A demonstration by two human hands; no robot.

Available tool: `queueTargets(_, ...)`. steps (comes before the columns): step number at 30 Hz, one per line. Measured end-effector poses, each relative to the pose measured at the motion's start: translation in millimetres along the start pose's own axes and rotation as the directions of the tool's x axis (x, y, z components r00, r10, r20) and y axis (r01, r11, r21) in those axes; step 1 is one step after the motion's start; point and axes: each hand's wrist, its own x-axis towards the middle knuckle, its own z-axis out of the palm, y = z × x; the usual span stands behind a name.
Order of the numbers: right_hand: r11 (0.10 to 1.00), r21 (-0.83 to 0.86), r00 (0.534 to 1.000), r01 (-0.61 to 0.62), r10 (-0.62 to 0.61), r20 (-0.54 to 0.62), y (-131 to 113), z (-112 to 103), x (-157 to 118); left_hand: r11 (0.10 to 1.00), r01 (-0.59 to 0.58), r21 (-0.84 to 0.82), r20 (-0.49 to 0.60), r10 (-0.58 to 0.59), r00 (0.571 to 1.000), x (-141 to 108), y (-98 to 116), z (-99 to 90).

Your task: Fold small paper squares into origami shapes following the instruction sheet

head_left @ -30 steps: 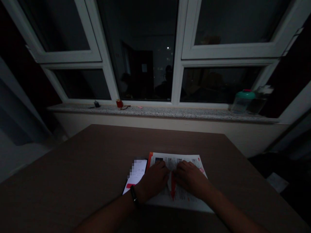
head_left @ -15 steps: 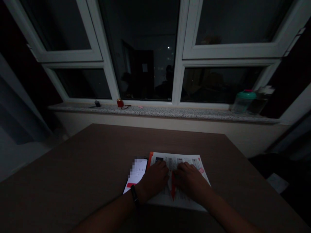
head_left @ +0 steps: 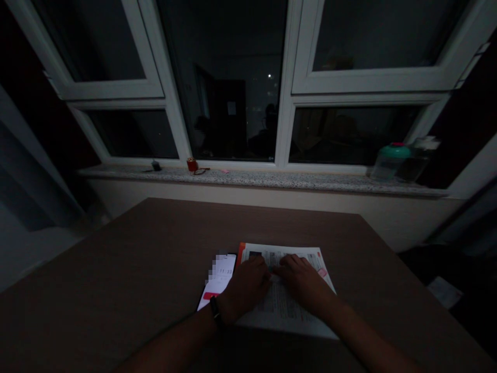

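Note:
A printed sheet or booklet [head_left: 287, 316] with an orange left edge lies flat on the table. Over its middle my left hand [head_left: 252, 280] and my right hand [head_left: 301, 277] come close together, fingers bent and pressed inward. Between the fingertips a small bluish-green bit shows; the rest of what they hold is hidden by the hands and the dim light. My left wrist wears a dark band [head_left: 215, 309]. A lit phone [head_left: 220, 277] lies just left of the booklet, partly behind my left forearm.
The brown table [head_left: 135, 274] reaches toward a granite windowsill [head_left: 248, 178]. On the sill stand a small red jar [head_left: 191, 165], a small dark bottle [head_left: 156, 165] and a jug with a teal lid [head_left: 392, 160]. Dark window panes rise behind.
The red pointed piece that hung between my hands is out of sight. My right hand has shifted slightly up and left, with its fingers closer to the left hand's.

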Motion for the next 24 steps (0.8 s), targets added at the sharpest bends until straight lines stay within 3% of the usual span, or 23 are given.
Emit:
queueTargets(10, 0.993, 0.114, 1.000, 0.007, -0.010, 0.020, 8, 5, -1, 0.996, 0.007, -0.084, -0.047, -0.011, 0.999, 0, -6, 1.9)
queueTargets(17, 0.987, 0.158, 0.999, 0.034, -0.038, 0.020, 6, 6, -3, 0.996, -0.084, -0.030, -0.002, 0.084, 0.996, -1, -3, 2.0)
queueTargets(24, 0.973, 0.230, 0.999, 0.026, -0.031, 0.019, 1, -1, -4, 0.996, -0.093, -0.003, 0.058, 0.093, 0.994, 3, 2, -1.9)
